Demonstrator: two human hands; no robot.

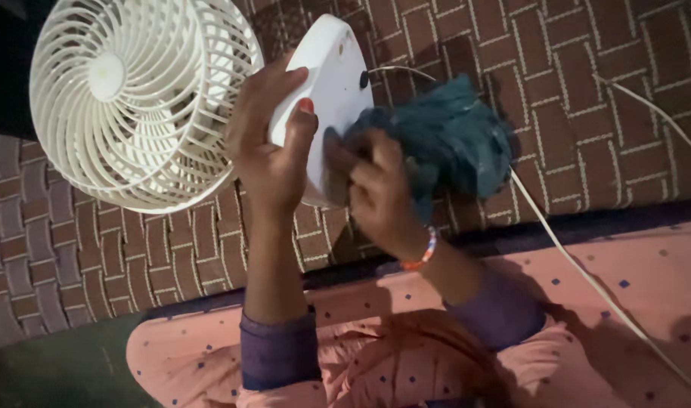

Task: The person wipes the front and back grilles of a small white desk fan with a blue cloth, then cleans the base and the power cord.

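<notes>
Two hands work on one small white fan [145, 102], raised off the floor in the only view, the head camera's. Its round grille faces left and its flat white base [326, 91] is turned up toward the camera, which bares the underside for wiping.

Left hand [270, 155]: its fingers [304, 125] are clamped over the base's near edge, thumb on one face and the rest curled behind, so the fan hangs steady in the air.

Right hand [376, 193]: its fingers are closed on a bunched teal cloth [447, 140], pressing it flat against the base, to the right of the left hand. A beaded bracelet [425, 253] sits on that wrist.

A white cord [580, 268] leaves the base by a dark button, passes behind the cloth and trails right and near across the brick-patterned floor [587, 91] onto the pink dotted fabric [633, 302].

No container is in sight.
</notes>
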